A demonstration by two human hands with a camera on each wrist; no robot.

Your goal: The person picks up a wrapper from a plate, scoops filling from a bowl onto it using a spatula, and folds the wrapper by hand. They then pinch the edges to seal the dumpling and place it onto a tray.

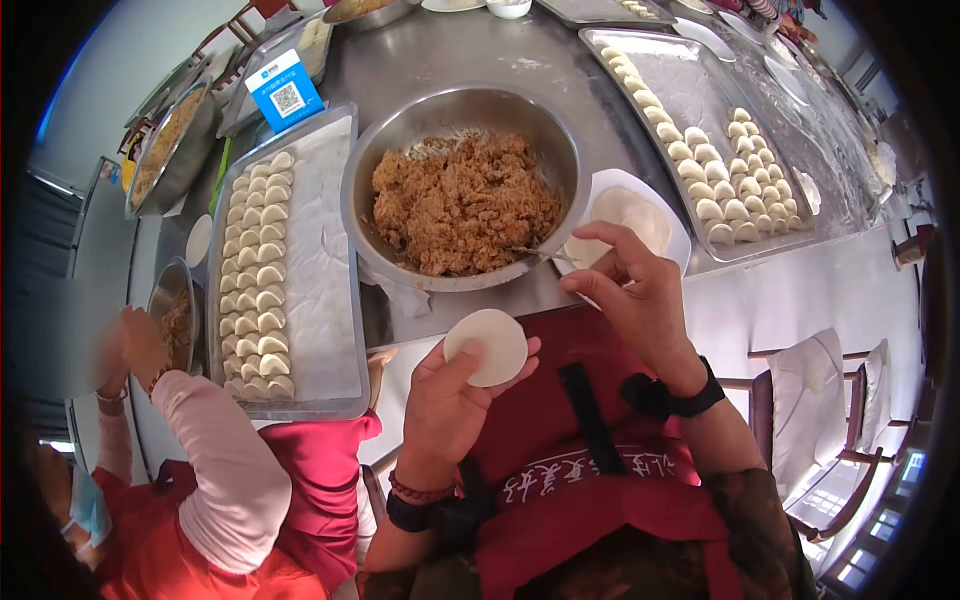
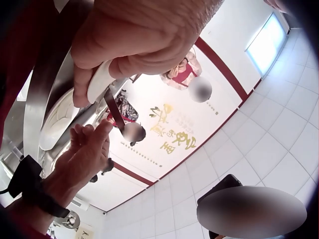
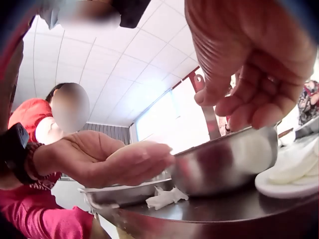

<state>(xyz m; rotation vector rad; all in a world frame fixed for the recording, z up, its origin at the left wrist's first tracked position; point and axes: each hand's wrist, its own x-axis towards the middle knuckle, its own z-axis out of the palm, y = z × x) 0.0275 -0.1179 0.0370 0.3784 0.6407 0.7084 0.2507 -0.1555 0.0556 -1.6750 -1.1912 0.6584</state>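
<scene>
My left hand (image 1: 445,400) holds a round white dough wrapper (image 1: 495,347), its thumb pressed on top and its fingers beneath. To the right and higher, my right hand (image 1: 648,300) pinches a thin metal spatula (image 1: 540,253) whose far end reaches the near rim of the steel bowl (image 1: 361,222). Brown minced filling (image 1: 465,205) lies in that bowl. In the right wrist view the spatula (image 3: 211,117) shows beside the thumb of my right hand (image 3: 254,64). The left wrist view shows the wrapper (image 2: 99,82) edge-on in my left hand (image 2: 144,37).
Trays of dumplings stand left (image 1: 338,300) and right (image 1: 690,235) of the bowl. A white plate (image 1: 682,245) with wrappers sits at its right. Another person (image 1: 230,480) works at the left beside a smaller bowl (image 1: 158,290). A blue QR sign (image 1: 284,92) stands behind the left tray.
</scene>
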